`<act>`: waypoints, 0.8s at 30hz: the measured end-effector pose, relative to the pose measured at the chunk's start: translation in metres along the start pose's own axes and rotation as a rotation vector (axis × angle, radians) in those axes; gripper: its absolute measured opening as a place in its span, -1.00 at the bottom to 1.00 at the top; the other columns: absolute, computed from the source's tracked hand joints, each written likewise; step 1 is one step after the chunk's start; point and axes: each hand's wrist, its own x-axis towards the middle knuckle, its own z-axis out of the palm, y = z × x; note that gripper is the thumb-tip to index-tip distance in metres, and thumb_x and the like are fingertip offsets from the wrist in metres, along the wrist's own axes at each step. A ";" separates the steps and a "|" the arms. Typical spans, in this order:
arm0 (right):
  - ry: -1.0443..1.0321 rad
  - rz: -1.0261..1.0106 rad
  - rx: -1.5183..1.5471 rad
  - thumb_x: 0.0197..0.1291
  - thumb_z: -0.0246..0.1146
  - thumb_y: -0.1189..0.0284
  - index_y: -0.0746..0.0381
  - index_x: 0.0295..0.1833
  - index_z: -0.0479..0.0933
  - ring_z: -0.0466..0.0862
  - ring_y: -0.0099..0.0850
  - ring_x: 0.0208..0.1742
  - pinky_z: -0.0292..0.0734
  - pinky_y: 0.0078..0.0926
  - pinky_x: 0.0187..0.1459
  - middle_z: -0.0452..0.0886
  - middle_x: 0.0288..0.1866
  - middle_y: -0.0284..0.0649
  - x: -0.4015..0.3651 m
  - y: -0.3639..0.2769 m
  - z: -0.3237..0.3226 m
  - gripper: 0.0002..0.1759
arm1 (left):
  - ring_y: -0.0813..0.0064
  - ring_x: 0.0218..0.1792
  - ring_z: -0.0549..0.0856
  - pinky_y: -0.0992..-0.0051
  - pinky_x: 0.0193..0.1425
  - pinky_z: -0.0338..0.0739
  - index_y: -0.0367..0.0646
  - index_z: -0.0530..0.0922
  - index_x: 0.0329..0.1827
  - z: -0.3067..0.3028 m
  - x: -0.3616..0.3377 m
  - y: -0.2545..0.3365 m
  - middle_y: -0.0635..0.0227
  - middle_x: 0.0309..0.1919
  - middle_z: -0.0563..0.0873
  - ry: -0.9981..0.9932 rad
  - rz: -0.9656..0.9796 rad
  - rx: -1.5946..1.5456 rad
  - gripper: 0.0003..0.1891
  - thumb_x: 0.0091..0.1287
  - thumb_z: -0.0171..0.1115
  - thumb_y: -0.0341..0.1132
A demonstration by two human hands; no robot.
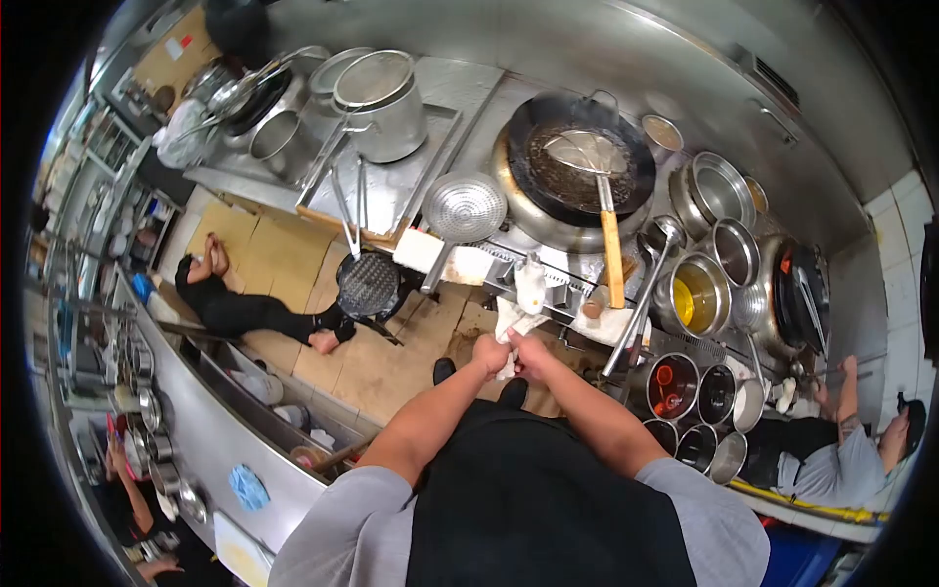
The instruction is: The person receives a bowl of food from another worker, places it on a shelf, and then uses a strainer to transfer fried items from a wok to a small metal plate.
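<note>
Head view: held a white cloth [509, 328] tight in left hand [489, 354] and right hand [535, 354], fingers of both closed around it, just below a squeeze bottle [530, 284]. Could have knocked that bottle over, or caught the wooden skimmer handle [611, 249] beside it, if swung up. Had a big wok [577, 161] behind those, plus a long ladle [641, 303] and a pot of yellow oil [696, 298] to the right, near enough to bump.
</note>
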 end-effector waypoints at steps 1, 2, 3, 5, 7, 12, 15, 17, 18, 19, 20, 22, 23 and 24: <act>0.161 -0.071 -0.182 0.43 0.21 -0.09 0.19 0.11 0.55 0.59 -0.36 -0.42 0.65 -0.09 -0.11 0.63 -0.39 -0.20 0.000 0.001 0.002 -0.46 | 0.24 -0.21 0.83 0.24 -0.15 0.70 -0.35 0.69 -0.01 -0.004 -0.008 -0.006 0.12 -0.27 0.80 0.140 0.140 0.283 -0.76 0.35 0.36 -0.39; 0.321 -0.148 -0.363 0.41 0.31 0.05 0.25 0.16 0.54 0.66 -0.33 -0.32 0.66 -0.11 -0.10 0.63 -0.38 -0.17 -0.003 0.002 0.004 -0.50 | 0.27 -0.17 0.83 0.28 -0.10 0.69 -0.32 0.69 -0.03 -0.008 -0.014 -0.014 0.13 -0.25 0.80 0.280 0.273 0.571 -0.78 0.33 0.36 -0.39; 0.310 -0.146 -0.377 0.41 0.31 0.05 0.25 0.16 0.54 0.66 -0.33 -0.32 0.66 -0.11 -0.10 0.63 -0.38 -0.17 -0.013 0.003 0.003 -0.50 | 0.27 -0.17 0.83 0.28 -0.10 0.69 -0.32 0.69 -0.03 -0.017 -0.016 -0.027 0.13 -0.25 0.80 0.294 0.268 0.561 -0.78 0.33 0.36 -0.39; 0.716 -0.880 -0.919 0.30 0.37 0.34 0.31 0.26 0.53 0.69 -0.22 -0.33 0.66 -0.14 -0.11 0.66 -0.27 -0.11 -0.043 -0.003 -0.005 -0.53 | 0.27 -0.08 0.81 0.27 0.07 0.65 -0.24 0.72 0.05 -0.050 -0.017 -0.053 0.15 -0.16 0.82 0.379 0.243 0.410 -0.58 0.15 0.53 -0.23; 0.836 -0.909 -0.726 0.18 0.41 0.39 0.31 0.29 0.49 0.68 -0.04 0.07 0.60 -0.16 0.11 0.63 0.06 0.01 -0.103 -0.041 0.006 -0.44 | 0.34 -0.18 0.78 0.35 -0.02 0.65 -0.25 0.67 0.12 -0.097 -0.009 -0.089 0.23 -0.16 0.80 0.188 0.086 0.145 -0.55 0.21 0.51 -0.24; 1.393 -0.785 -1.092 0.03 0.45 0.37 0.23 0.67 0.05 0.23 0.21 0.52 0.02 0.27 0.51 0.14 0.56 0.30 -0.153 -0.103 -0.040 0.11 | 0.50 -0.30 0.73 0.48 -0.30 0.55 -0.16 0.63 -0.07 -0.199 -0.082 -0.095 0.43 -0.31 0.70 0.050 -0.098 -0.374 -0.84 0.44 0.31 -0.28; 1.328 -0.650 -1.193 0.04 0.41 0.45 0.10 0.74 -0.08 0.29 0.35 0.50 0.24 0.11 0.52 0.05 0.62 0.34 -0.147 -0.127 -0.067 0.18 | 0.40 -0.22 0.75 0.39 -0.20 0.57 -0.15 0.59 0.05 -0.218 -0.077 -0.092 0.41 -0.19 0.72 0.142 -0.160 -0.422 -0.75 0.47 0.27 -0.19; 1.221 -0.567 -1.209 0.05 0.36 0.55 -0.06 0.75 -0.14 0.42 0.35 0.45 0.55 0.00 0.33 0.01 0.61 0.42 -0.148 -0.149 -0.076 0.20 | 0.35 -0.11 0.74 0.33 -0.10 0.57 -0.14 0.56 0.12 -0.220 -0.059 -0.069 0.35 -0.10 0.71 0.097 -0.189 -0.404 -0.70 0.49 0.25 -0.15; 1.136 -0.486 -1.196 0.06 0.29 0.64 -0.08 0.75 -0.15 0.49 0.33 0.37 0.55 -0.02 0.31 0.09 0.56 0.37 -0.144 -0.162 -0.088 0.19 | 0.29 -0.01 0.73 0.26 0.00 0.57 -0.12 0.53 0.19 -0.219 -0.049 -0.064 0.29 -0.02 0.71 0.113 -0.216 -0.416 -0.64 0.50 0.24 -0.10; 1.149 -0.523 -1.147 0.06 0.28 0.65 -0.06 0.74 -0.10 0.57 0.29 0.26 0.57 -0.01 0.27 0.21 0.50 0.27 -0.149 -0.172 -0.088 0.15 | 0.29 -0.01 0.73 0.26 0.00 0.57 -0.12 0.53 0.19 -0.217 -0.035 -0.057 0.29 -0.02 0.71 0.087 -0.212 -0.411 -0.64 0.50 0.24 -0.10; 1.197 -0.573 -1.143 0.07 0.27 0.64 -0.03 0.73 -0.03 0.59 0.27 0.21 0.57 -0.01 0.25 0.31 0.42 0.24 -0.157 -0.180 -0.087 0.11 | 0.25 0.08 0.69 0.18 0.11 0.54 -0.10 0.52 0.22 -0.215 -0.019 -0.044 0.24 0.05 0.69 0.022 -0.201 -0.482 -0.62 0.52 0.20 -0.05; 1.258 -0.636 -1.141 0.09 0.27 0.63 0.00 0.72 0.03 0.62 0.26 0.16 0.57 -0.01 0.24 0.40 0.34 0.21 -0.170 -0.197 -0.079 0.06 | 0.21 0.16 0.66 0.10 0.21 0.52 -0.07 0.51 0.26 -0.215 0.005 -0.018 0.19 0.11 0.67 -0.053 -0.177 -0.554 -0.59 0.54 0.17 -0.01; 1.274 -0.718 -1.060 0.09 0.28 0.62 0.02 0.70 0.10 0.62 0.25 0.14 0.56 -0.04 0.25 0.49 0.23 0.21 -0.172 -0.200 -0.082 0.02 | 0.17 0.18 0.65 0.04 0.25 0.52 -0.05 0.52 0.23 -0.211 0.007 0.005 0.17 0.10 0.67 -0.088 -0.161 -0.640 -0.59 0.55 0.15 0.03; 1.283 -0.805 -0.982 0.09 0.29 0.61 0.05 0.68 0.17 0.63 0.24 0.13 0.55 -0.06 0.26 0.57 0.11 0.21 -0.171 -0.205 -0.088 -0.01 | 0.14 0.19 0.64 -0.03 0.29 0.51 -0.03 0.53 0.21 -0.206 0.007 0.025 0.16 0.08 0.68 -0.122 -0.141 -0.732 -0.59 0.56 0.12 0.07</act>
